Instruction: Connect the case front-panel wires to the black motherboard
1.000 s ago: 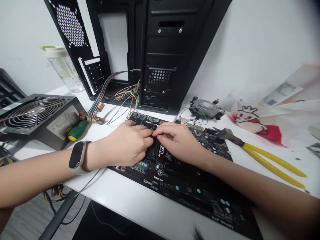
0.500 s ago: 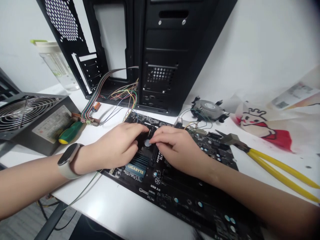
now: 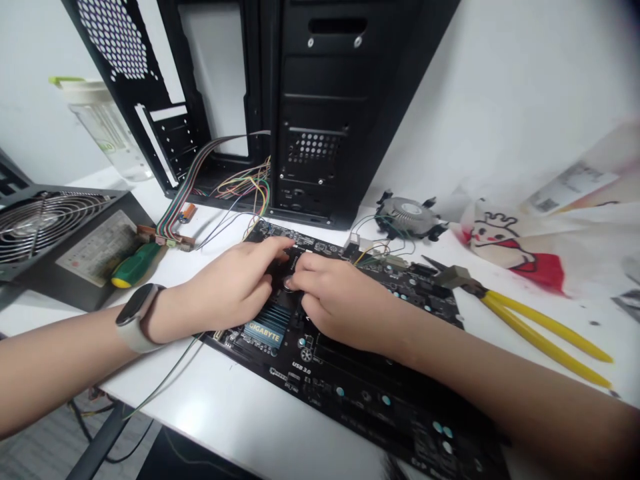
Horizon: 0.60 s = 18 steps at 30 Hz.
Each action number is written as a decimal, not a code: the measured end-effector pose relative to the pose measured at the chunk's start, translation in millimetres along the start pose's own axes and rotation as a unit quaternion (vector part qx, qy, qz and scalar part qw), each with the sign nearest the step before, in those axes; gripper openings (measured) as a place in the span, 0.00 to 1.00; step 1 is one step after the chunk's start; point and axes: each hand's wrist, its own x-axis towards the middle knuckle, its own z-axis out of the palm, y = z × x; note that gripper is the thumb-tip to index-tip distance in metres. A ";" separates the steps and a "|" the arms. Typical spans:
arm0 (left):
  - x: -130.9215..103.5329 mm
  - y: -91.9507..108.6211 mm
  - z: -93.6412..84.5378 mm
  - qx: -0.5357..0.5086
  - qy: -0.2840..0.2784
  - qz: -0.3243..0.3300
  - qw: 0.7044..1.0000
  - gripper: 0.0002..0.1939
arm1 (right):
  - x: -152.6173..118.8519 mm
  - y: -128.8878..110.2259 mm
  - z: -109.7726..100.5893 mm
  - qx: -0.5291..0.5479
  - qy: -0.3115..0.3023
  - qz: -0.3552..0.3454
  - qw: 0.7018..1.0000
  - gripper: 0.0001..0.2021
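Observation:
A black motherboard (image 3: 320, 393) with a blue GIGABYTE heatsink (image 3: 265, 328) lies flat on the white table. A round silver coin cell battery (image 3: 288, 285) sits in the board beyond the heatsink, mostly covered by fingers. My right hand (image 3: 337, 293) has its fingers bent together, and a fingertip touches the battery. From the left, my left hand (image 3: 233, 283), with a watch band on the wrist, rests over the board. Its index finger and thumb are apart beside the battery, with nothing seen between them.
A black computer case (image 3: 320, 100) stands behind the board, loose wires at its foot. Left are a power supply (image 3: 85, 247), a green screwdriver (image 3: 137, 265) and a clear bottle (image 3: 110, 133). Right are a CPU cooler (image 3: 407, 217), yellow-handled pliers (image 3: 530, 327) and a plastic bag (image 3: 515, 247).
My right hand has moved onto the battery and now covers most of it. My left hand stays beside it. The whole view has shifted slightly.

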 end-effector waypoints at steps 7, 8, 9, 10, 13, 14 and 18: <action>0.1 1.6 -2.2 0.051 -0.025 0.008 0.998 0.27 | -12.4 0.7 -51.0 0.166 0.110 0.007 0.980 0.17; 0.6 2.5 -3.4 0.063 -0.033 0.008 0.997 0.27 | -18.1 -1.0 -61.2 0.173 0.149 0.025 0.973 0.17; 1.2 3.5 -4.7 0.075 -0.042 0.009 0.996 0.27 | -25.2 -2.1 -69.6 0.170 0.187 0.040 0.967 0.16; 2.0 4.8 -6.1 0.088 -0.051 0.012 0.995 0.27 | -33.7 -2.2 -75.4 0.156 0.219 0.050 0.962 0.15; 4.2 9.2 -9.7 0.116 -0.068 0.037 0.990 0.24 | -65.4 7.5 -74.0 0.064 0.253 0.044 0.964 0.12; 4.7 11.0 -10.4 0.123 -0.063 0.050 0.989 0.22 | -76.7 13.6 -68.2 0.028 0.243 0.030 0.969 0.11; 6.2 21.1 -8.4 0.136 -0.011 0.104 0.985 0.19 | -111.1 36.8 -38.5 -0.062 0.221 -0.002 0.973 0.11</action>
